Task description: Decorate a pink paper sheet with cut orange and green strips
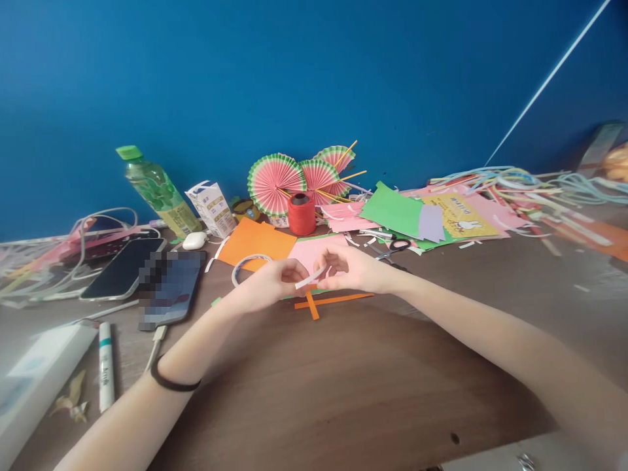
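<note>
A narrow whitish strip (310, 278), paper or tape, spans the gap between my two hands above the table. My left hand (269, 282) pinches toward its left end, thumb and fingertips drawn together. From the other side, my right hand (353, 268) grips the strip's upper right end with bent fingers. Just below the hands lie two orange paper strips, a short one (313, 307) and a longer one (346, 299). A pink sheet (301, 252) and an orange sheet (250, 242) rest behind them. Beside my left hand is a roll of tape (236, 269), partly hidden.
A red thread spool (301, 219) stands before pink-green paper fans (275, 185). Scissors (398, 245) and green paper (392, 209) lie right. Phones (125, 268), a green-capped bottle (159, 193), a carton (212, 208) and a marker (106, 369) are left. A blue wall (314, 78) bounds the back.
</note>
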`<action>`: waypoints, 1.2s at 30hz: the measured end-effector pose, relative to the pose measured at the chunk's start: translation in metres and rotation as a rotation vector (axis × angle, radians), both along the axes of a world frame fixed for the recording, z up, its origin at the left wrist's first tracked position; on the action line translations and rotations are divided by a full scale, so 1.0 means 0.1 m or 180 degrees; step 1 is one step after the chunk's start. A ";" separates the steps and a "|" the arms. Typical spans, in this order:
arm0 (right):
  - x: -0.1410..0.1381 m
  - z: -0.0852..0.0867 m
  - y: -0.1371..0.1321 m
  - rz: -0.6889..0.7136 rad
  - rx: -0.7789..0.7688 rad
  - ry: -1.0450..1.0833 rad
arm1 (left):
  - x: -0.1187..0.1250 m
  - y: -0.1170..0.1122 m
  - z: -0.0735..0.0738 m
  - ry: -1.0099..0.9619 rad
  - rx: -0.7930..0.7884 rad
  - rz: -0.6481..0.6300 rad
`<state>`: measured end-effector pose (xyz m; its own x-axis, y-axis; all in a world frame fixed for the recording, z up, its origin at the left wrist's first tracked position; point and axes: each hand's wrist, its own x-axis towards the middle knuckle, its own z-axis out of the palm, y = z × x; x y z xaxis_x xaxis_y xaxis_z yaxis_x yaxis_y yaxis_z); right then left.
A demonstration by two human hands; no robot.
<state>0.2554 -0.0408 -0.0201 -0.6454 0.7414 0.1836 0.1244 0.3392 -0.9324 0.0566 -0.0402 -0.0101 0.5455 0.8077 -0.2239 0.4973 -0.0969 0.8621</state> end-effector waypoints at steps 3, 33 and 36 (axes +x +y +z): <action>-0.07 -0.08 -0.04 -0.0066 -0.0182 0.0241 | 0.06 -0.03 0.01 -0.0230 -0.0185 0.0419; 0.02 -0.34 0.24 -0.0917 -0.0184 0.0884 | 0.05 0.09 -0.29 -0.0854 -0.0998 0.1137; 0.06 -0.30 0.24 -0.0453 0.0055 0.0280 | 0.04 0.10 -0.31 -0.0749 -0.0948 0.0916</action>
<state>0.2611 -0.0173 -0.0500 -0.5150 0.8204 0.2483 0.0905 0.3401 -0.9360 0.0602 -0.0306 -0.0406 0.3726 0.8528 -0.3659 0.2556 0.2848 0.9239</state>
